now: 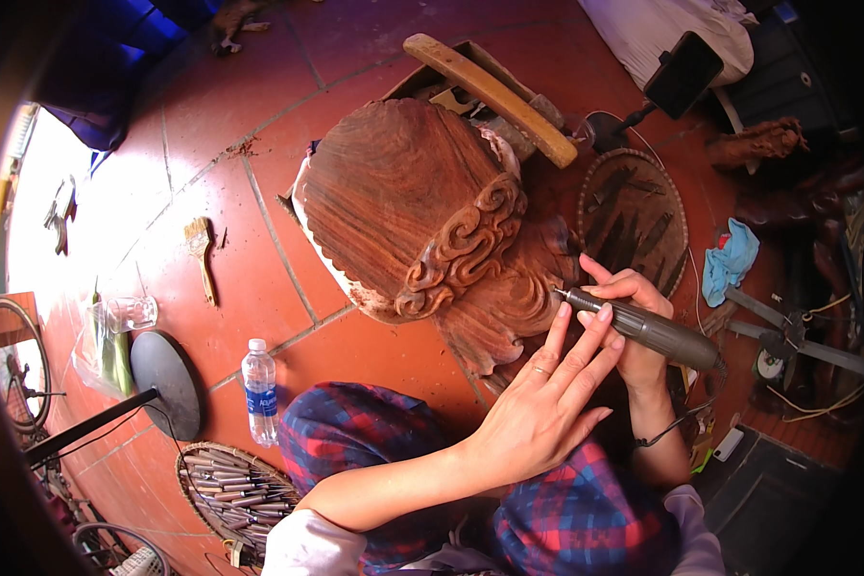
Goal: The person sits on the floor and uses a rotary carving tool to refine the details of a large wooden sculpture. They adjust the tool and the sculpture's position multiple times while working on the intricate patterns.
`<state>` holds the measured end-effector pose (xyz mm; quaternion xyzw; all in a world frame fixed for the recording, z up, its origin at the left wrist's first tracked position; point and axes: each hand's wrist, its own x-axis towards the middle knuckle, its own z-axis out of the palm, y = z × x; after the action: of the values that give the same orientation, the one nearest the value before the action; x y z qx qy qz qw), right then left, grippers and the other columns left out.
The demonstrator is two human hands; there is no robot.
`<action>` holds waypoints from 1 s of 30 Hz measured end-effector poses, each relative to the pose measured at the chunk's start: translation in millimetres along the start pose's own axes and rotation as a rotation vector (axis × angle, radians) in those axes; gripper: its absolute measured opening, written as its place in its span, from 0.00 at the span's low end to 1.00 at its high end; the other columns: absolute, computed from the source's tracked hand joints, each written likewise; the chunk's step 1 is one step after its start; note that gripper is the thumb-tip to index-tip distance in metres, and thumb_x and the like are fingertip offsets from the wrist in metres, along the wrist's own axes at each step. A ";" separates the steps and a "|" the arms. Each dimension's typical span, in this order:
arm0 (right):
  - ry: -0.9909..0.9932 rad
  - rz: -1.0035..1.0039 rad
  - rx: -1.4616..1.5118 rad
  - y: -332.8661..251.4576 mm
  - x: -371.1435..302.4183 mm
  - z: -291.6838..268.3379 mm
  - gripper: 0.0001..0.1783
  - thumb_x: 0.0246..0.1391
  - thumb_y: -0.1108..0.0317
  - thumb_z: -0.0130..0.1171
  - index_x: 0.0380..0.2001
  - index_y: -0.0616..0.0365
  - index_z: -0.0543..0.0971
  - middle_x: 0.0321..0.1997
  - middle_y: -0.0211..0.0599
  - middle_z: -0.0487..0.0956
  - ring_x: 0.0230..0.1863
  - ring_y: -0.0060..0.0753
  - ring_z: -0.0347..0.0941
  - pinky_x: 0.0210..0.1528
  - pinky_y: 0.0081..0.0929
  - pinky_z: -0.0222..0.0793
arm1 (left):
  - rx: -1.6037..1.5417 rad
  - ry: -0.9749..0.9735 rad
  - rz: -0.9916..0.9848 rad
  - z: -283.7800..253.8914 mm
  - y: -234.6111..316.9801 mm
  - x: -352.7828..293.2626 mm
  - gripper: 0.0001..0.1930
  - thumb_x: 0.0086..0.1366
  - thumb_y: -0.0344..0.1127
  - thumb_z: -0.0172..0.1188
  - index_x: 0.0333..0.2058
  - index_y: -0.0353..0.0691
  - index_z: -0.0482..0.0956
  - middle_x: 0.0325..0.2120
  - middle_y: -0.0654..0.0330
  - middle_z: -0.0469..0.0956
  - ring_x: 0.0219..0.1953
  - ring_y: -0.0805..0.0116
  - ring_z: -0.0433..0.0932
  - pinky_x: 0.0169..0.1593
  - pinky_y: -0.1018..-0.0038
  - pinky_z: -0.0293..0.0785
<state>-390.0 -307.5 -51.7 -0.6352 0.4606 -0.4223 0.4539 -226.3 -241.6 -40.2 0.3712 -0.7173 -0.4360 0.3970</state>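
A carved piece of reddish-brown wood lies before me, with raised scrolls along one edge and a flowing, curled part at its lower right. My right hand is closed round a dark grey rotary carving tool, whose tip meets the curled carving. From its rear end a cable runs down beside my right forearm. Across the front of the tool lies my left hand, wearing a ring; its fingers are stretched out, and their tips are at the tool's nose and the wood. The left palm is hidden.
Behind the carving stands a wooden box with a curved wooden bar across it. To the right, a round tray holds dark strips. On the left are a brush, a water bottle, a stand base and a basket of tools.
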 end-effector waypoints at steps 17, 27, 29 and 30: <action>-0.147 0.016 -0.096 7.2 -0.1 2.5 0.12 0.38 0.75 0.68 0.29 0.60 0.77 0.32 0.38 0.80 0.53 0.53 0.73 0.65 0.45 0.55 | 0.034 0.030 -0.065 6.9 9.3 -8.0 0.36 0.56 0.36 0.65 0.61 0.36 0.58 0.63 0.34 0.47 0.65 0.30 0.44 0.63 0.51 0.54; -0.086 0.110 0.011 13.0 -0.4 -1.1 0.10 0.42 0.76 0.66 0.30 0.62 0.76 0.33 0.39 0.81 0.51 0.49 0.75 0.65 0.42 0.55 | 0.055 0.006 -0.042 8.4 2.9 1.6 0.35 0.57 0.34 0.63 0.61 0.35 0.57 0.63 0.35 0.47 0.65 0.32 0.45 0.63 0.54 0.54; -0.065 0.104 0.016 13.6 -1.6 -1.3 0.11 0.42 0.76 0.67 0.30 0.62 0.76 0.33 0.40 0.80 0.51 0.48 0.75 0.64 0.42 0.58 | 0.047 0.009 -0.039 9.6 1.3 3.4 0.34 0.57 0.34 0.63 0.60 0.35 0.59 0.63 0.35 0.47 0.65 0.32 0.45 0.63 0.53 0.54; -0.055 0.102 0.017 13.3 -2.5 -1.5 0.11 0.42 0.76 0.67 0.31 0.62 0.76 0.33 0.40 0.80 0.51 0.47 0.75 0.63 0.42 0.59 | 0.043 0.011 -0.037 10.2 1.2 4.1 0.33 0.57 0.34 0.63 0.60 0.34 0.60 0.63 0.34 0.47 0.66 0.32 0.45 0.63 0.53 0.53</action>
<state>-394.7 -307.6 -64.5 -0.6184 0.4761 -0.3850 0.4926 -237.3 -241.4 -41.2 0.3951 -0.7172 -0.4258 0.3849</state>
